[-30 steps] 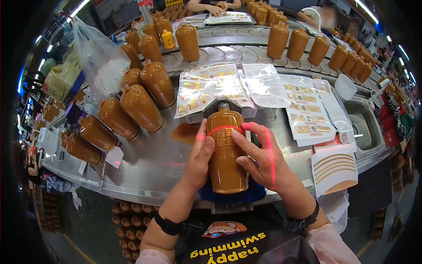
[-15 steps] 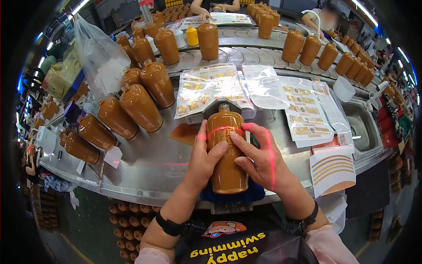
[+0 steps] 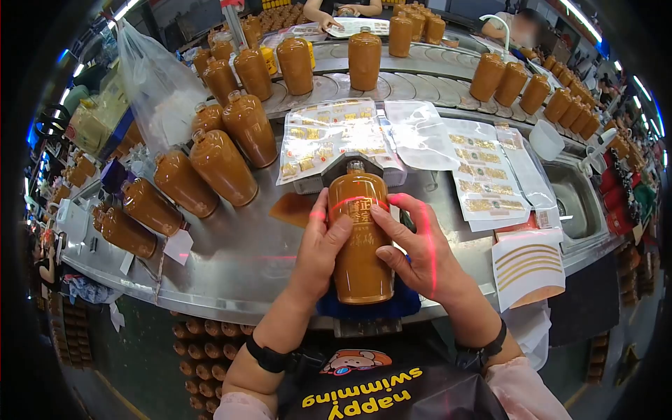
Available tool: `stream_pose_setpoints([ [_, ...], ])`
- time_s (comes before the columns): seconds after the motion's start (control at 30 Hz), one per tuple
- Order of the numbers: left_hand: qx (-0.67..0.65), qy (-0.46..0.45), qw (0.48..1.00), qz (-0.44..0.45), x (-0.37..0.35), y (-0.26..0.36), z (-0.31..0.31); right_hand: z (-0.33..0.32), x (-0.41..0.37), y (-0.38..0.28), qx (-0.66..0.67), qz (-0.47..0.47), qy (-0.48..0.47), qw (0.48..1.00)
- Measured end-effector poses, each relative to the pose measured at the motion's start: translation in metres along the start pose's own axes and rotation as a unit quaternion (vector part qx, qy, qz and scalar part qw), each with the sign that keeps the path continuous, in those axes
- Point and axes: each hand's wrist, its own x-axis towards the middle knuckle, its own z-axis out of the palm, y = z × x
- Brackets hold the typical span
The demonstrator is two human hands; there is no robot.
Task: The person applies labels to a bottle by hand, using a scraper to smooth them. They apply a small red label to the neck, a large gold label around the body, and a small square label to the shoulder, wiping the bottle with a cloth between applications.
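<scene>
A brown bottle (image 3: 364, 269) lies tilted over the tabletop (image 3: 231, 252), its neck pointing away from the person and set at a dark notched holder (image 3: 372, 166), its base above a blue cloth (image 3: 408, 302). The left hand (image 3: 316, 255) has its grip closed along the bottle's left side; the grip of the right hand (image 3: 430, 252) is on the other side, a fingertip touching the gold lettering (image 3: 362, 210). The left thumb has shifted outward over the last moment, and the bottle has turned slightly, so the lettering now shows more fully between the hands. A red light line (image 3: 432, 262) falls across both hands and the bottle.

Beyond the neck lies a sheet of gold labels (image 3: 315, 140). Farther off, the standing bottles (image 3: 365, 61) on the conveyor (image 3: 322, 87) have moved along to the right.
</scene>
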Motion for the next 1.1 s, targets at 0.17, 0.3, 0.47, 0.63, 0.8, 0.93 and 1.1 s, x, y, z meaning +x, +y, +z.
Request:
stream_pose_setpoints([
  [0.17,-0.005,-0.002,1.0,-0.006,0.004,0.002,-0.002,-0.001,0.0,0.001,-0.007,-0.001,-0.005,1.0],
  [0.3,0.024,0.034,0.999,-0.013,0.015,0.01,0.003,0.0,0.0,0.0,-0.01,0.0,-0.006,1.0],
  [0.47,0.01,0.017,0.999,-0.031,0.023,0.012,-0.003,-0.001,0.0,-0.001,-0.01,0.006,-0.008,1.0],
  [0.63,0.011,0.051,0.998,-0.037,0.023,0.019,0.005,0.0,0.0,-0.002,-0.007,0.009,-0.007,1.0],
  [0.8,-0.026,0.055,0.998,-0.029,0.023,0.015,-0.002,0.0,-0.001,-0.001,-0.008,0.006,-0.006,1.0],
  [0.93,0.009,0.045,0.999,-0.022,0.018,0.018,0.003,-0.001,-0.001,-0.002,-0.011,0.01,-0.009,1.0],
  [1.1,0.036,0.035,0.998,-0.025,0.018,0.021,0.007,0.0,-0.001,-0.002,-0.009,0.008,-0.006,1.0],
])
